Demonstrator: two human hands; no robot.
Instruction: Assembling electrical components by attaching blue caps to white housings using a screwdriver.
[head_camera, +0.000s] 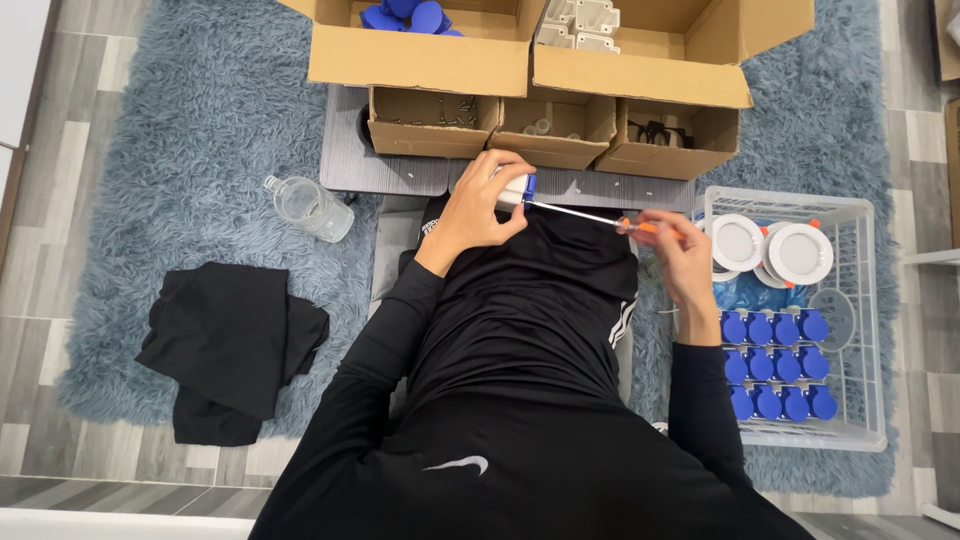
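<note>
My left hand grips a small white and blue part just in front of the grey board. My right hand holds an orange-handled screwdriver whose thin metal shaft runs left, with its tip at the blue end of the part. Both arms are in black sleeves and I sit over a black lap.
Three small open cardboard boxes sit on the grey board, two large ones behind. A white wire basket at right holds blue-capped parts and white round discs. A clear plastic bottle and black cloth lie on the blue-grey rug.
</note>
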